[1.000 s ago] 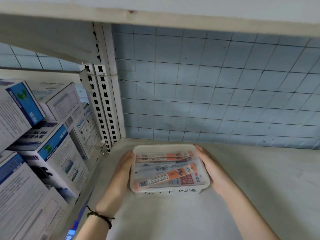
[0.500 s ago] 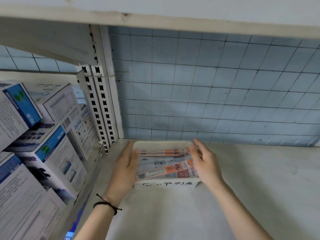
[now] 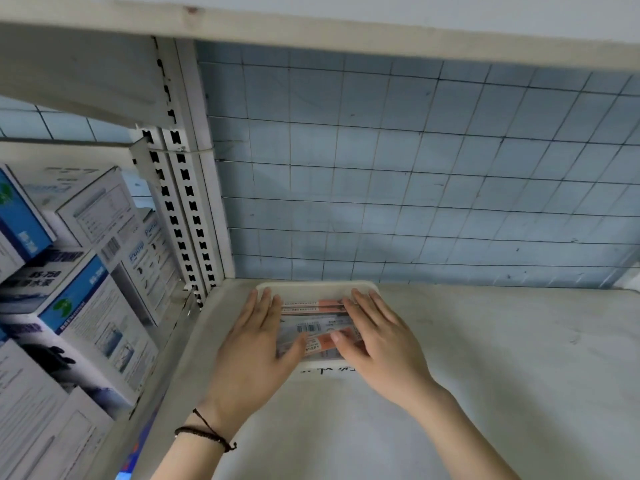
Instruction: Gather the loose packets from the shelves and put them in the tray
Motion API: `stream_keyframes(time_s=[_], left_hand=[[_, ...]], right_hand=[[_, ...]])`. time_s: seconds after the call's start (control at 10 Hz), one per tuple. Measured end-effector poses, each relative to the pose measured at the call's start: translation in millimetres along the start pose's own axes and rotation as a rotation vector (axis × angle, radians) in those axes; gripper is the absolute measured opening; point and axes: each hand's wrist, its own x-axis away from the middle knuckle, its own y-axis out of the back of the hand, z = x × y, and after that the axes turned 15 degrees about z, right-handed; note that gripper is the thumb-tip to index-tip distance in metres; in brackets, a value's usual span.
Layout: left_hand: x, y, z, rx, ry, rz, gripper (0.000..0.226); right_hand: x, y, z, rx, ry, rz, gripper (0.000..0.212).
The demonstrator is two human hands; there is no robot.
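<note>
A white plastic tray (image 3: 317, 287) sits at the back left corner of the white shelf (image 3: 485, 358), against the wire-grid back panel. Inside it lie several long orange-and-white packets (image 3: 317, 315), stacked flat. My left hand (image 3: 254, 344) lies flat over the tray's left side, fingers spread, thumb on the packets. Over the right side, my right hand (image 3: 377, 337) rests the same way, palm down on the packets. Both hands cover much of the tray; handwriting shows on its front wall.
A slotted metal upright (image 3: 183, 216) divides this bay from the left bay, which is packed with blue-and-white pump boxes (image 3: 79, 299). A shelf board (image 3: 311, 26) runs overhead. The blue tiled wall shows behind the wire grid (image 3: 415, 174).
The tray has slid back to the shelf's rear corner. My hands left its sides and now lie flat on top of the packets.
</note>
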Motion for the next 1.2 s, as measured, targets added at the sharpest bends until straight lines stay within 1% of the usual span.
stream_keyframes(time_s=[0.1, 0.2, 0.3, 0.4, 0.5, 0.6, 0.7, 0.8, 0.9, 1.0, 1.1, 1.2], left_hand=[[1.0, -1.7, 0.4, -0.037, 0.01, 0.009, 0.099], [0.7, -4.1, 4.1, -0.133, 0.006, 0.015, 0.087], [0.8, -2.4, 4.1, -0.122, -0.041, 0.023, 0.109], [-2.3, 3.8, 11.3, 0.12, -0.082, 0.156, 0.109], [0.3, 3.8, 20.5, 0.387, -0.14, 0.09, 0.086], [4.2, -11.5, 32.9, 0.45, -0.15, -0.016, 0.089], [6.0, -27.1, 36.6, 0.616, -0.14, 0.031, 0.08], [6.8, -31.9, 35.5, 0.728, -0.153, 0.019, 0.072], [3.7, -32.4, 38.7, 0.675, -0.129, 0.004, 0.08], [4.6, -34.2, 39.8, 0.562, -0.061, -0.004, 0.091], [10.5, -28.0, 34.5, 0.406, 0.022, -0.004, 0.098], [6.9, -22.9, 33.9, 0.338, 0.028, 0.015, 0.098]], right_hand=[[0.1, -2.4, 1.3, -0.027, 0.009, -0.049, 0.09], [-0.5, -1.0, 2.1, -0.045, 0.013, -0.034, 0.083], [1.0, 1.8, 4.0, -0.014, 0.004, 0.017, 0.089], [0.9, 7.0, 3.3, -0.003, 0.002, 0.061, 0.107], [6.8, 13.3, 5.4, -0.023, -0.023, 0.014, 0.101], [18.5, 10.6, 13.6, -0.034, -0.093, -0.035, 0.106], [26.1, 6.6, 20.4, -0.135, -0.157, 0.029, 0.112], [24.3, 2.9, 19.2, -0.281, -0.165, 0.039, 0.112], [19.7, -2.2, 16.6, -0.344, -0.162, -0.016, 0.12], [19.5, -7.0, 17.3, -0.352, -0.176, -0.066, 0.123], [22.5, -4.3, 20.8, -0.3, -0.158, -0.059, 0.131], [24.1, 3.8, 20.1, -0.309, -0.151, 0.012, 0.115]])
